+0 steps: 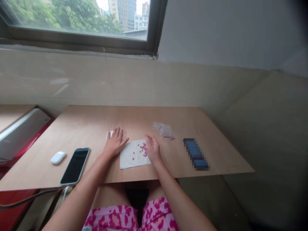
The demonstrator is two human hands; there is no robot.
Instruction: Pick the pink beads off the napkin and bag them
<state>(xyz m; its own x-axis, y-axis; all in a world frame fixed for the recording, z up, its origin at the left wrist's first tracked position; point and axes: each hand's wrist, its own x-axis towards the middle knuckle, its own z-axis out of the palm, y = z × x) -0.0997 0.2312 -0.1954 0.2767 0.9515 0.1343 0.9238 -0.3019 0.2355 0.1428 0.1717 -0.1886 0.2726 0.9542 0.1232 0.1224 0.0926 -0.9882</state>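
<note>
A white tissue [130, 163] lies on the table in front of me, with several small pink beads [143, 149] scattered on it, thickest toward its right side. My right hand [153, 149] rests on edge at the tissue's right side, close against the beads. Its fingers are stretched out and slightly curved, and I see nothing held in them. Flat, with fingers spread, my left hand [115, 143] lies over a white and clear packet [123, 133] just beyond the tissue's upper left corner. Most of that packet is hidden under the hand.
Clear plastic bags [165, 129] with some pink bits lie behind my right hand. A dark phone [196, 154], pixelated, is at the right. At the left are another phone [75, 166], a white earbud case [58, 158] and a cable [65, 193] below the table [134, 115] edge.
</note>
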